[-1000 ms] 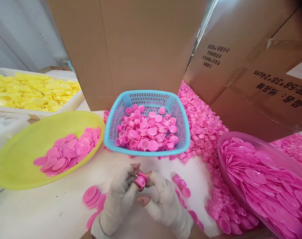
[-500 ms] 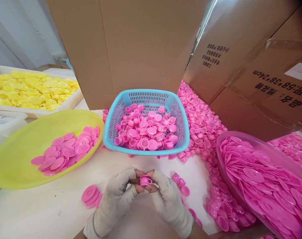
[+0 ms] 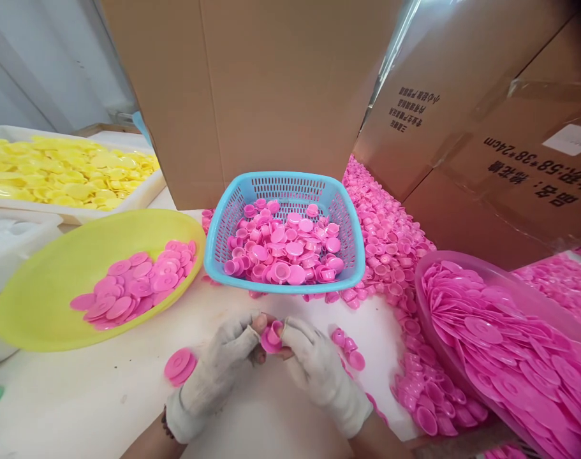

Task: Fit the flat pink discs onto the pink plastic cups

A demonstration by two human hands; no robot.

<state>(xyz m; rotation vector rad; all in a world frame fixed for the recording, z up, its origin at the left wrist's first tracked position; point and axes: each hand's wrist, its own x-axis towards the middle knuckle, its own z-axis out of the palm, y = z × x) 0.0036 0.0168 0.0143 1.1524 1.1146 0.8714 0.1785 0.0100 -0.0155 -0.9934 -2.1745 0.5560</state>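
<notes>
Between the fingertips of both hands is a small pink toy cup point(image 3: 275, 329), tilted, set against a pink saucer point(image 3: 270, 344). My left hand point(image 3: 226, 360), in a white fingerless glove, grips the saucer's left side. My right hand point(image 3: 319, 366), gloved the same way, pinches from the right; its fingers partly hide the cup. Beside my left wrist lie a few loose pink saucers point(image 3: 180, 366). Several loose pink cups point(image 3: 350, 347) lie to the right of my right hand. Beyond both hands stands a blue basket point(image 3: 283, 288) holding many pink cups and saucers.
A yellow bowl point(image 3: 36, 299) with pink saucers stands at left, a tray of yellow discs point(image 3: 70, 172) behind it. Heaped pink cups point(image 3: 390, 255) and a pink basin point(image 3: 426, 306) full of saucers flank the right. Cardboard boxes point(image 3: 280, 83) rise at the back.
The cup and saucer have been turned over in my fingers: the cup was upright with its handle showing and now tilts with the saucer below it. The view has shifted slightly.
</notes>
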